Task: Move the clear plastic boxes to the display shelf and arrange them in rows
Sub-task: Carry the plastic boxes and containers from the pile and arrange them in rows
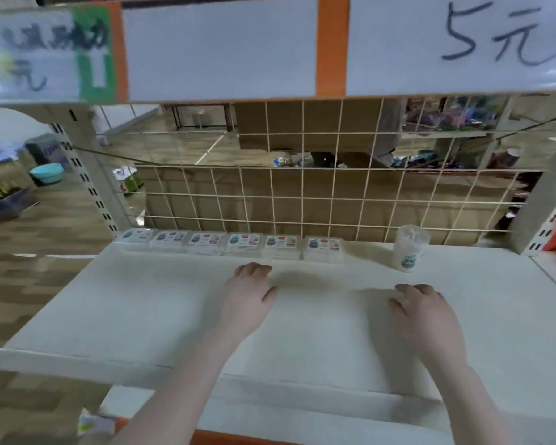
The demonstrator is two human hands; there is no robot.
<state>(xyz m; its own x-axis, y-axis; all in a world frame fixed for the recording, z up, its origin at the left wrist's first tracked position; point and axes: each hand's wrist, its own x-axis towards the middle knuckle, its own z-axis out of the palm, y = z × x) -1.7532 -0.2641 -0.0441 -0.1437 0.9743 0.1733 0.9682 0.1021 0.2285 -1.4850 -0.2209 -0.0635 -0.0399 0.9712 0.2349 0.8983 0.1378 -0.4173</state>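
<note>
Currently both hands are over the display shelf (142,309), palms down, grasping nothing: left hand (249,292) and right hand (426,319) have loosely curled fingers and no box under either.

Clear plastic boxes (235,245): six, side by side in one row, just ahead of the left hand's fingertips, backed against the wire grid (302,200). A clear round tub (410,247) stands upright ahead of the right hand, apart from the row.

Judgement: back row started; next box belongs in the gap ahead of and between the hands, between the last box and the tub. Set it flush with its neighbour, label up, and slide it back to the grid.

Room: bare shelf surface around and behind both hands. Shelf's left edge lies well left of the left hand; an upright post (540,207) lies ahead-right of the right hand.
</note>
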